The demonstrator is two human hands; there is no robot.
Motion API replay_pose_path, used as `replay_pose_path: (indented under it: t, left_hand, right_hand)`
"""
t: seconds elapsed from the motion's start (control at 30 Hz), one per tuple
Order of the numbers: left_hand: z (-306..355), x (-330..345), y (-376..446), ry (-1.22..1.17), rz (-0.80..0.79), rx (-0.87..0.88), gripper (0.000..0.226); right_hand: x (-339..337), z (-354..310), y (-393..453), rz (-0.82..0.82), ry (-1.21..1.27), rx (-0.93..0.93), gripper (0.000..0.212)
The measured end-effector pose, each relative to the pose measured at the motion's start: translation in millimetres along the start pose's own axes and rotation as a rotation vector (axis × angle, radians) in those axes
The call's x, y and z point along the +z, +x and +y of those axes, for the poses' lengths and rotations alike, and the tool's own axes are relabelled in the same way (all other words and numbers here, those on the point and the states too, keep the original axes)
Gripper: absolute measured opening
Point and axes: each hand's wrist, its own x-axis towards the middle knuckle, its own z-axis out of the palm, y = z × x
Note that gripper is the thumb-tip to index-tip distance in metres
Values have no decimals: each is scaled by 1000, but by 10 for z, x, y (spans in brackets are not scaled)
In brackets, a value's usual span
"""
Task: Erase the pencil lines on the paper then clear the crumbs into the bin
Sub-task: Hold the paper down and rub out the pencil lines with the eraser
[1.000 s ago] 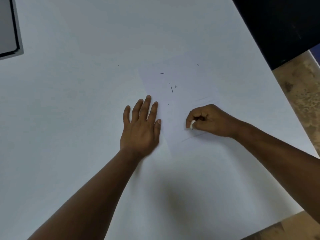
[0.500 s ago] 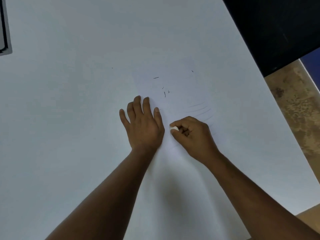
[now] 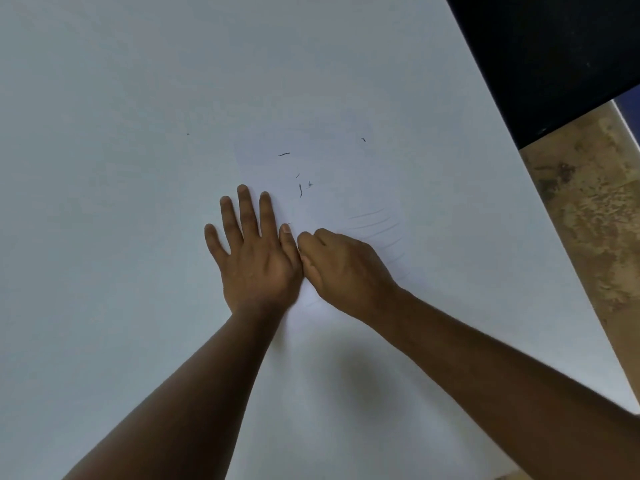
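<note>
Forearms come in from the bottom edge and meet near the middle of the white table (image 3: 104, 98). I see my left hand (image 3: 254, 261) lying flat, palm down, fingers straight and slightly spread, pressing the near left part of the white sheet of paper (image 3: 332, 188); it holds nothing. My right hand (image 3: 343, 268) sits just beside it, knuckles up, fingers curled tight under the palm, its fingertips touching the left thumb. I cannot see what it grips: the small white eraser that showed at its fingertips half a second ago is now hidden under the curled fingers, so I cannot tell its hold for sure. Since a second ago the right hand has travelled leftward across the sheet to the left hand, and the left fingers have spread wider.

Beyond the right hand, to its right, the faint grey pencil lines (image 3: 375, 223) lie uncovered on the paper. Farther out, the dark thin eraser crumbs (image 3: 300, 190) sit scattered on the sheet where they were before, one longer curl (image 3: 284, 154) beyond them. At the far right, a black surface (image 3: 554, 46) borders the table above the mottled brown floor (image 3: 588, 220).
</note>
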Motion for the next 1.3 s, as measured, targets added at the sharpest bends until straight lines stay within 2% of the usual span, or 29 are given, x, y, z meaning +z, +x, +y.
replay_pose_path:
  t: [0.07,0.13,0.2,0.23,0.33,0.4,0.53,0.6,0.67,0.7,0.77,0.8,0.9,0.93,1.0,1.07,1.1,1.17,1.2,1.27,1.3]
  left_hand:
    - [45,10,-11,-12,-11,-13,61]
    - [23,-10,-1,-11,-19,-15,60]
    - [27,-13,9,-13,-15,-10,60]
    - [32,-12,16,-10,-10,-8,59]
    - [25,-14,21,-24,-8,-17,60]
    - [30,-21,23,-21,-2,-16,61]
    - [41,-11,18,0,-14,-19,60]
    - [33,-15,13,-5,-16,-19,60]
    - [28,-18,17,-13,-11,-14,59]
    - [30,-23,16,-18,-11,-13,59]
    - [36,-19,6,-22,-10,-11,59]
    - [41,-18,8,-23,-10,-11,59]
    - [40,-25,13,-33,-16,-13,60]
    - [39,-25,12,-30,-12,-14,60]
    - [41,-25,13,-21,-3,-17,60]
    - [36,-23,12,-10,-3,-12,60]
    - [31,-15,9,-11,-7,-9,61]
    - [25,-16,14,-17,-13,-5,61]
    - [27,-22,11,-20,-15,-1,60]
    - [29,-26,3,-25,-12,3,60]
    - [32,-25,1,-28,-9,2,60]
  right_hand:
    - [-41,301,62,-11,-123,-12,22]
    - [-133,667,152,61,-287,45,20]
    - [-314,996,216,115,-284,159,5]
    - [-401,1066,239,123,-242,202,12]
    - [-421,879,192,164,-99,215,21]
    - [-305,552,92,161,-38,127,23]
    - [-98,25,-77,-14,-44,-50,10]
    - [-123,133,-46,-4,-61,-51,10]
    - [-220,438,40,49,-221,-27,14]
    - [-278,632,74,95,-324,7,16]
    - [-462,923,146,114,-332,155,3]
    - [-537,981,185,142,-309,209,11]
    - [-503,781,213,148,-208,191,11]
    - [-422,614,194,118,-170,160,10]
    - [-263,218,114,-39,-89,89,11]
    - [-161,0,23,-61,-63,-11,7]
    - [-138,33,2,-38,-90,-32,3]
    - [-176,295,58,35,-172,-6,14]
    - [-234,446,103,66,-229,29,15]
    - [-370,713,176,78,-293,153,3]
    - [-442,783,218,90,-290,200,6]
